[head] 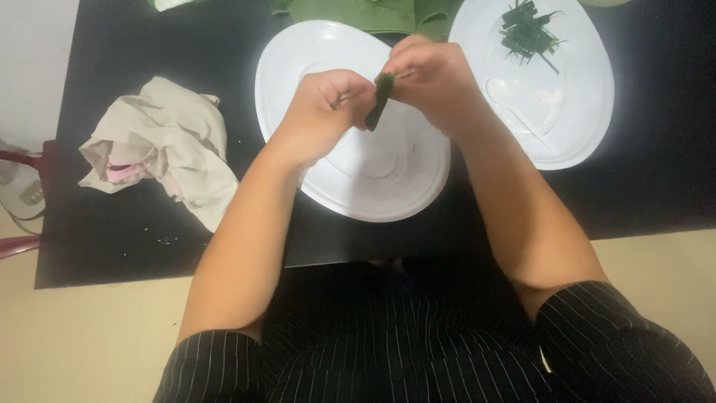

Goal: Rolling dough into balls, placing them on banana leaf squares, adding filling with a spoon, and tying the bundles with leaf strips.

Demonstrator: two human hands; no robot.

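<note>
My left hand (322, 112) and my right hand (435, 80) meet above a large white plate (350, 190) on a black table. Between their fingertips they pinch a narrow dark green leaf strip (379, 103) that hangs down over the plate. A second white plate (574, 112) to the right carries a small pile of cut green strips (526, 33) near its far side.
A crumpled beige cloth (160, 145) lies on the black table (127, 239) to the left. A green leaf bundle (365, 13) lies at the far edge. Red chair parts (19, 201) stand at the left, over a cream floor.
</note>
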